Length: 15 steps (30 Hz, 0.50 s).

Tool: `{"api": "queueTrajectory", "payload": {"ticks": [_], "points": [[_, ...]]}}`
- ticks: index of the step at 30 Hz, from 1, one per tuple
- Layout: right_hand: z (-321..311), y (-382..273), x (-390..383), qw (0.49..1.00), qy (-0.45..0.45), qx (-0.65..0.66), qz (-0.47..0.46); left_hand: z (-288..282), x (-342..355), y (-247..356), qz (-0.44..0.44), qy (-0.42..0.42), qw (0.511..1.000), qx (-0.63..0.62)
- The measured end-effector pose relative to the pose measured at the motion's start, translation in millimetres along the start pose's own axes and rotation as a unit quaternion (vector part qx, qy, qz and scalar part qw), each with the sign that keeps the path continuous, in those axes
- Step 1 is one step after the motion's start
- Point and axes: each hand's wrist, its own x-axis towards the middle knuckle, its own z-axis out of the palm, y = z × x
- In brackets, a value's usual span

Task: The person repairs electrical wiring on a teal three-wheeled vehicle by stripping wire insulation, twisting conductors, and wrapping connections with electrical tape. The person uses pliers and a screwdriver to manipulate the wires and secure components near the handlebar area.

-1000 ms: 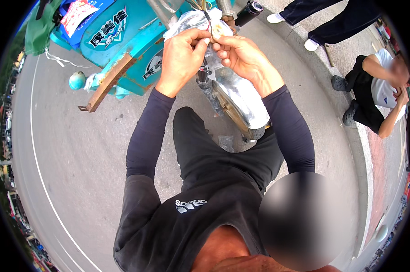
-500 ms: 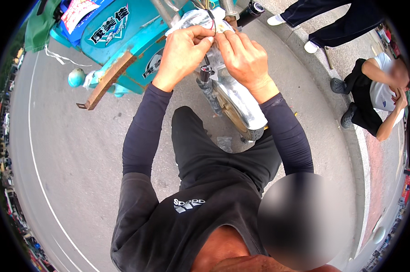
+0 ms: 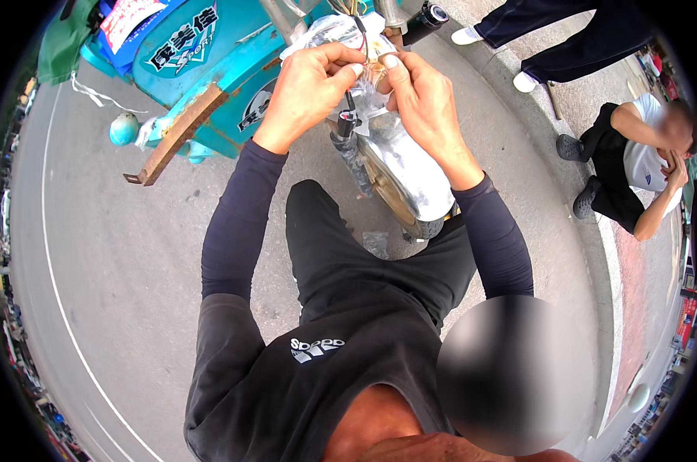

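Both hands are raised close together directly above the front wheel [image 3: 395, 181] of a motorbike, which serves as the landmark here. The left hand [image 3: 306, 92] has its fingers curled and its thumb pressed toward the fingertips, pinching a thin dark wire [image 3: 359, 29] that rises above the hands. The right hand [image 3: 425, 96], just right of the left and almost touching it, is likewise pinched shut, thumb and forefinger closed on a small piece at the same spot; what exactly that piece is cannot be told. A short black plug [image 3: 346, 123] hangs below the left thumb, just above the wheel's tyre. Behind the hands, above the wheel, lies crinkled clear plastic wrap [image 3: 325, 35] over the bike's front. A silver mudguard [image 3: 406, 165] covers the wheel's right side, and the wheel itself sits between the person's knees on grey pavement [image 3: 94, 269]. Left of the wheel stands a turquoise cart body [image 3: 210, 69] with a rusty brown bar [image 3: 175, 135] sloping down from it and a small teal ball [image 3: 123, 128] beside that bar's lower end. On the ground just below the wheel lies a small clear plastic scrap [image 3: 377, 244]. Well right of the wheel, a seated person [image 3: 633, 165] crouches at the kerb, and above them another person's dark trousers and white shoes [image 3: 529, 81] are in view.
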Motion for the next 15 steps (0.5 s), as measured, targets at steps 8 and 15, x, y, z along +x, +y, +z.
{"api": "queueTrajectory", "payload": {"ticks": [8, 15], "points": [[3, 1, 6, 0.741, 0.137, -0.531, -0.388, 2, 1, 1, 0.002, -0.004, 1.0, -0.02], [12, -9, 5, 0.987, 0.039, -0.152, -0.03, 1, 2, -3, 0.015, 0.009, 1.0, -0.012]]}}
